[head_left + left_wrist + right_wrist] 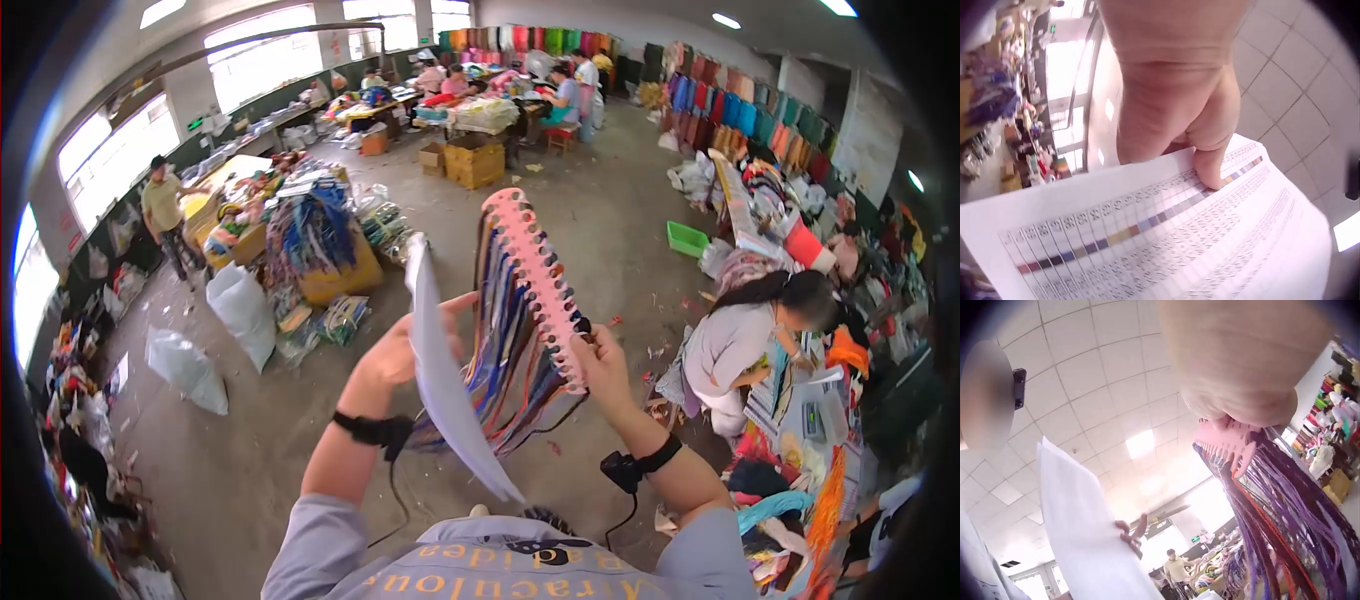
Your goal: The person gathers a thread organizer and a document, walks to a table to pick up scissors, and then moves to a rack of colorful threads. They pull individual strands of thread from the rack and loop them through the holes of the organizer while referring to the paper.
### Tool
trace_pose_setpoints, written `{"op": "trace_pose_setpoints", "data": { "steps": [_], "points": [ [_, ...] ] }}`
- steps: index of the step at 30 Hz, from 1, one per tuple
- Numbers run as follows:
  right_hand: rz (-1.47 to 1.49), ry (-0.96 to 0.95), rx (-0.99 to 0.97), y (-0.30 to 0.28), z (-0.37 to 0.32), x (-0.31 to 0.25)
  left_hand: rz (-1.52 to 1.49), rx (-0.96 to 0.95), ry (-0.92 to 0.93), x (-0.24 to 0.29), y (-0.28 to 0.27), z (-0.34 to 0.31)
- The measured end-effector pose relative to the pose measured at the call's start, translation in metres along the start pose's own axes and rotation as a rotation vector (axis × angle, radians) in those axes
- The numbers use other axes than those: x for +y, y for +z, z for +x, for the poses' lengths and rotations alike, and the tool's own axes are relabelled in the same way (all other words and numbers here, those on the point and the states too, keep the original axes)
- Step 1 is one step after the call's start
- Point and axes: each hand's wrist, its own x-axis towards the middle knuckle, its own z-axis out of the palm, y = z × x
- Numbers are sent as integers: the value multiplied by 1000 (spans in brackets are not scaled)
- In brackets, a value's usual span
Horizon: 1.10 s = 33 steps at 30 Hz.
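My left hand [393,352] holds printed paper sheets [440,375] upright, seen nearly edge-on in the head view. In the left wrist view the thumb [1209,167] presses on the printed face of the paper [1147,250], which carries a row of coloured squares and columns of small figures. A pink thread organizer strip [535,270] with notched edges is pinched at its lower end by my right hand [606,375]. Blue, purple, orange and dark threads [497,335] hang from it. The right wrist view shows the strip's pink teeth [1225,444] under the fingers, with threads [1310,506] trailing down.
To the right, a person [740,340] bends over a table heaped with yarn and cloth. White sacks [240,310] stand on the floor at left, near a thread-covered box [345,265]. A green basket [687,238] lies farther right. Other people work at tables behind.
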Motion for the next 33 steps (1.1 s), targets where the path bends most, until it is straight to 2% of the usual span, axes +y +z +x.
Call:
{"op": "trace_pose_setpoints", "data": {
  "steps": [2, 3, 5, 6, 8, 9, 10, 12, 14, 15, 16, 17, 18, 19, 21, 22, 24, 25, 26, 28, 29, 30, 32, 33],
  "points": [
    [42, -28, 64, 5, 13, -11, 146, 12, 87, -22, -2, 68],
    [-44, 2, 75, 7, 25, -13, 155, -15, 56, -19, -1, 93],
    [-240, 14, 39, 0, 52, 20, 391, 5, 156, -13, -1, 137],
    [-234, 28, 73, -6, 67, 35, 390, -24, 131, -27, -29, 166],
    [-263, -156, -126, -25, 108, 55, 507, -124, 43, -54, -97, 231],
    [-434, -180, -138, -42, 133, 56, 181, -127, -106, -51, -110, 254],
    [-428, -181, -125, -59, 165, 66, -138, -123, -251, -46, -124, 278],
    [-76, -36, -24, -88, 247, 77, -109, -149, -210, -56, -175, 339],
    [4, -90, -10, -101, 329, 84, -135, -196, -219, -49, -194, 390],
    [63, -137, 3, -105, 368, 89, -205, -215, -297, -33, -191, 413],
    [87, -148, 22, -106, 408, 93, -311, -391, -347, -18, -191, 441],
    [161, -178, -44, -104, 444, 95, -290, -392, -369, -11, -202, 469],
    [234, -200, -112, -97, 476, 102, -277, -386, -370, -6, -217, 494],
    [249, -189, -100, -91, 498, 99, -275, -377, -368, -6, -229, 514],
    [310, -11, -240, -90, 534, 96, -293, -358, -340, -14, -252, 551],
    [302, 1, -243, -97, 548, 111, -305, -354, -314, -21, -256, 568],
    [96, -84, -313, -105, 592, 160, -158, 38, -223, -37, -274, 610],
    [-15, -218, -215, -117, 614, 179, -154, -27, -230, -39, -292, 643],
    [-14, -207, -213, -133, 634, 197, -180, 10, -204, -42, -303, 663],
    [163, 91, -253, -170, 669, 223, -164, -11, -274, -49, -343, 712],
    [210, 175, -329, -188, 687, 237, -300, -182, -388, -61, -389, 752],
    [201, 185, -312, -198, 705, 248, -313, -195, -398, -71, -390, 788],
    [388, 259, -321, -210, 746, 264, -194, -94, -347, -83, -384, 872],
    [330, 314, -258, -218, 757, 253, -334, -201, -375, -92, -396, 918]
  ]
}}
